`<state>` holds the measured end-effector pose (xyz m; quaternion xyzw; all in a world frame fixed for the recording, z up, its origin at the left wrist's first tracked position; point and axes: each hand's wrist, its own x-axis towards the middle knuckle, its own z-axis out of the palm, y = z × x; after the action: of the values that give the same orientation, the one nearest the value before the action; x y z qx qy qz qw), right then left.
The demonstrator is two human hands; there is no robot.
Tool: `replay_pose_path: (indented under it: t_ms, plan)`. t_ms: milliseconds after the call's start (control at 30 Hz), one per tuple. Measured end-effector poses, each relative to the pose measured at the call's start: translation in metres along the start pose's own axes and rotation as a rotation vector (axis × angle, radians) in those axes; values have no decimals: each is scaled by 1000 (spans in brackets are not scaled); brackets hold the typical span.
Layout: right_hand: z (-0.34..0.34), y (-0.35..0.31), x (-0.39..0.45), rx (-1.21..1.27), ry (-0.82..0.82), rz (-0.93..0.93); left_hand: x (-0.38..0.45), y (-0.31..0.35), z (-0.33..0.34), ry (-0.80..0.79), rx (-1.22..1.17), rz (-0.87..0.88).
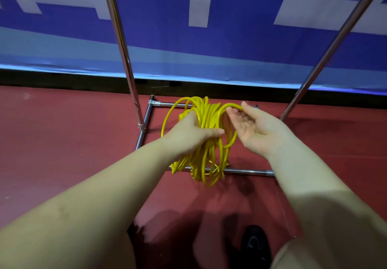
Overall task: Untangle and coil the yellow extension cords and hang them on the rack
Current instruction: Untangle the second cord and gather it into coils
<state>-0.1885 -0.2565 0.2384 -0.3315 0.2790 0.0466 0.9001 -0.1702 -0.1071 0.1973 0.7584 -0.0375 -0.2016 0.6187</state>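
Head view showed, furthest left, the rack (144,122): one chrome upright rising out of frame and a low chrome base frame on the red floor (62,143), with a second upright leaning up at the far right. No top bar was in view.

Next came the left hand (192,131), reaching forward on an outstretched forearm, back of the hand toward the camera. Its fingers and thumb were wrapped round the gathered yellow extension cord (206,141), the thumb lying across the near side of the bundle. The cord hung from that grip as a bunch of many loops, held above the floor over the rack's base, its lowest loops dangling across the front base bar.

To the right, the right hand (251,125) was palm up, fingers fairly straight and relaxed, with the newest loop of cord resting on the fingertips (240,107); it was released rather than clenched, guiding not gripping.

By my judgement the coiling step was in hand and well advanced, since no loose tangle showed on the floor. The next move would call for laying that last loop into the left hand's bundle, securing the end, then raising the coil to the rack.
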Motion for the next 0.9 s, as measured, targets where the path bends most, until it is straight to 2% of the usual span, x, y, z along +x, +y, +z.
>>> replay_pose_path:
  t_ms: [67,100,233,300,367,433,567,733,800,900]
  plan:
    - [0,-1,-1,-191,-22,-34,5,-1,-3,49,-94,3]
    - [0,0,0,-388,-19,-62,6,0,-5,82,-140,-7]
    - [-10,11,-2,-1495,-9,-300,3,12,-14,176,-349,-60]
    - [-17,17,-2,-1809,-77,-302,6,13,-18,217,-424,-111]
    - [-22,24,-2,-1869,-246,-249,6,14,-21,233,-461,-151]
    - [-22,25,-1,-1839,-340,-299,6,16,-25,237,-494,-174]
    - [-25,15,0,-1783,-310,-389,8,18,-34,296,-562,-176]
    - [-46,8,-1,-2074,-362,-126,13,19,-47,399,-595,-137]
    - [-51,1,1,-2033,-309,-223,16,18,-52,428,-598,-120]
    - [-52,-6,5,-1758,-180,-431,20,12,-54,456,-588,-104]
